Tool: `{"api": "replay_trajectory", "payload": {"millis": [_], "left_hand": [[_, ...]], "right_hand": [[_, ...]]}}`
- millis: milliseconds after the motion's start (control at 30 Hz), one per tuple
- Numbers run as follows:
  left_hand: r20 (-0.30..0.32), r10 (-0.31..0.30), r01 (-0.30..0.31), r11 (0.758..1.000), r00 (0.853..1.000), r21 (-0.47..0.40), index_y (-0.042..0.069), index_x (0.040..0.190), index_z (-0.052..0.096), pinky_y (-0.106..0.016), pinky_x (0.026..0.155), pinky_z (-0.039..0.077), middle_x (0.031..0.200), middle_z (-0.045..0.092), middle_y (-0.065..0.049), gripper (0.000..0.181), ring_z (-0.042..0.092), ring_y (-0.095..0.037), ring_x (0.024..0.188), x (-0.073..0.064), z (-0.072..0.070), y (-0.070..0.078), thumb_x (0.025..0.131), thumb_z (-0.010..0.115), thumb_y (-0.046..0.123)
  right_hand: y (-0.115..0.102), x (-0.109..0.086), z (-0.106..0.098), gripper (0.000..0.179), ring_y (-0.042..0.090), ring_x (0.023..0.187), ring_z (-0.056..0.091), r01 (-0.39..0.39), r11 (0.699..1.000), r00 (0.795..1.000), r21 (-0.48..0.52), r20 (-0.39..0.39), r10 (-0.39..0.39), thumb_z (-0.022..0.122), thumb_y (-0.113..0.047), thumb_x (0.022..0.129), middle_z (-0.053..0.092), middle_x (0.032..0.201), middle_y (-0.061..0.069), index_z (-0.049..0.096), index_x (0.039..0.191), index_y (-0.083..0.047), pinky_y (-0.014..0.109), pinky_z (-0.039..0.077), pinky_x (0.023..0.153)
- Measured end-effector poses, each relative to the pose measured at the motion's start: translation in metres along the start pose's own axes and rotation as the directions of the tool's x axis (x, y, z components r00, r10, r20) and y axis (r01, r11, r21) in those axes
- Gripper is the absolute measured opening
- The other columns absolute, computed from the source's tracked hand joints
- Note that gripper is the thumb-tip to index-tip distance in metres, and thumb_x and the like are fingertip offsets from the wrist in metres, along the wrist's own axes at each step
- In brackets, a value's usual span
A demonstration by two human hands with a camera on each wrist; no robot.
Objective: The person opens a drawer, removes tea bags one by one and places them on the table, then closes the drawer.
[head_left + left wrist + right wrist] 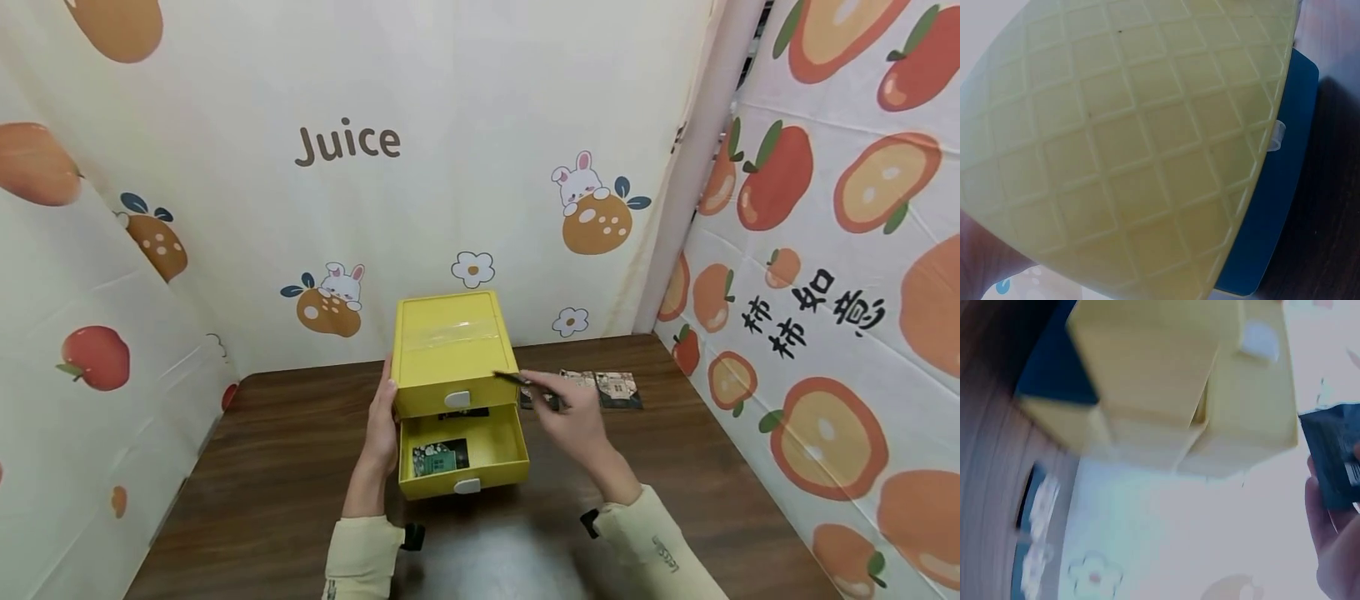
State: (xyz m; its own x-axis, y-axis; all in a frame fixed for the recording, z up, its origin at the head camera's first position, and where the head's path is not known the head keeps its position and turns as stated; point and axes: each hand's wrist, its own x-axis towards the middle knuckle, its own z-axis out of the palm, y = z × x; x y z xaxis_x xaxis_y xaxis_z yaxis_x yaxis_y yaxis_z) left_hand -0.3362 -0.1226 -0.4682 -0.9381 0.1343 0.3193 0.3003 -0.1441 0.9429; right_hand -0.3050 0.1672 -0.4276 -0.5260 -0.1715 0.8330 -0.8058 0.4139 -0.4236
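A: What's biggest here?

B: The printed cloth [480,75], with fruit and rabbits on it, hanging behind and at both sides. In front of it is the brown table [285,467].

A: And on the table?

B: A yellow box [427,367] with two drawers, standing near the back. The upper drawer is closed; the lower drawer [495,446] is pulled out toward the person.

A: Where are the hands?

B: The left hand [382,425] is against the box's left side, its fingers fairly straight and lying along the wall. The left wrist view mostly shows that wall's diamond pattern, so I can't tell how hard it presses. The right hand [576,421] is by the box's right front corner.

A: Is it holding anything?

B: Yes, thumb and fingers are closed in a pinch on a small dark packet [1332,450]. From the head that packet overlaps the box's corner, but the right wrist view shows it apart from the box.

A: Any others?

B: One green and dark packet [441,457] lies in the lower drawer, toward its left. More packets [618,390] lie on the table, right of the box.

A: Smallest?

B: The pale handles [467,486], one on each drawer front.
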Motion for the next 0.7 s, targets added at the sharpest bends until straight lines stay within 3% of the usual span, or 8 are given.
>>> {"api": "replay_trajectory", "payload": {"millis": [167, 267, 367, 467, 567, 700], "left_hand": [[-0.003, 0.000, 0.000, 1.000, 1.000, -0.001, 0.026, 0.157, 0.008, -0.043, 0.115, -0.001, 0.161, 0.004, 0.010, 0.052, 0.000, -0.008, 0.145, -0.001, -0.001, 0.000, 0.108, 0.020, 0.036], [-0.003, -0.011, 0.011, 1.000, 1.000, -0.006, 0.028, 0.157, 0.008, -0.042, 0.115, 0.001, 0.160, 0.005, 0.013, 0.051, 0.002, -0.006, 0.144, -0.001, 0.000, 0.000, 0.108, 0.021, 0.037], [0.002, -0.019, 0.019, 1.000, 1.000, -0.007, 0.028, 0.157, 0.008, -0.041, 0.115, 0.002, 0.160, 0.005, 0.013, 0.051, 0.003, -0.005, 0.144, -0.001, 0.000, 0.002, 0.108, 0.020, 0.035], [0.010, -0.023, 0.023, 1.000, 1.000, -0.015, 0.024, 0.157, 0.006, -0.042, 0.115, 0.001, 0.162, 0.003, 0.008, 0.051, 0.002, -0.007, 0.144, -0.002, 0.002, 0.009, 0.108, 0.019, 0.030], [0.018, -0.026, 0.026, 0.999, 1.000, -0.023, 0.020, 0.157, 0.005, -0.043, 0.115, 0.000, 0.162, 0.001, 0.004, 0.051, 0.000, -0.009, 0.145, -0.004, 0.004, 0.018, 0.108, 0.019, 0.026], [0.022, -0.041, 0.042, 0.999, 0.999, -0.016, 0.019, 0.157, 0.004, -0.042, 0.115, 0.001, 0.162, 0.002, 0.006, 0.051, 0.000, -0.009, 0.145, -0.005, 0.006, 0.027, 0.108, 0.018, 0.025]], "right_hand": [[0.015, -0.012, -0.019, 0.031, 0.019, 0.074, 0.069, -0.084, 0.988, 0.989, -0.132, -0.129, 0.067, 0.068, 0.011, 0.080, 0.073, 0.096, 0.010, 0.075, 0.108, -0.003, 0.022, 0.051, 0.063], [0.019, -0.020, -0.024, 0.030, 0.016, 0.062, 0.066, -0.134, 0.980, 0.980, -0.144, -0.164, 0.109, 0.068, 0.010, 0.080, 0.073, 0.093, 0.010, 0.075, 0.107, -0.002, 0.021, 0.048, 0.053], [0.025, -0.029, -0.023, 0.028, 0.015, 0.059, 0.065, -0.140, 0.958, 0.981, -0.249, -0.168, 0.100, 0.069, 0.006, 0.080, 0.074, 0.091, 0.009, 0.076, 0.105, -0.004, 0.026, 0.047, 0.049], [0.037, -0.043, -0.017, 0.029, 0.018, 0.067, 0.069, -0.127, 0.902, 0.990, -0.412, -0.116, 0.086, 0.070, 0.001, 0.078, 0.074, 0.093, 0.006, 0.077, 0.105, -0.008, 0.033, 0.050, 0.051], [0.051, -0.060, -0.008, 0.035, 0.020, 0.066, 0.069, -0.116, 0.826, 0.992, -0.552, -0.019, 0.127, 0.072, -0.002, 0.075, 0.074, 0.094, 0.005, 0.077, 0.108, -0.013, 0.036, 0.047, 0.044], [0.063, -0.080, 0.006, 0.037, 0.024, 0.058, 0.065, -0.101, 0.719, 0.961, -0.688, 0.120, 0.249, 0.074, -0.006, 0.073, 0.073, 0.094, 0.005, 0.076, 0.109, -0.014, 0.036, 0.043, 0.039]]}}
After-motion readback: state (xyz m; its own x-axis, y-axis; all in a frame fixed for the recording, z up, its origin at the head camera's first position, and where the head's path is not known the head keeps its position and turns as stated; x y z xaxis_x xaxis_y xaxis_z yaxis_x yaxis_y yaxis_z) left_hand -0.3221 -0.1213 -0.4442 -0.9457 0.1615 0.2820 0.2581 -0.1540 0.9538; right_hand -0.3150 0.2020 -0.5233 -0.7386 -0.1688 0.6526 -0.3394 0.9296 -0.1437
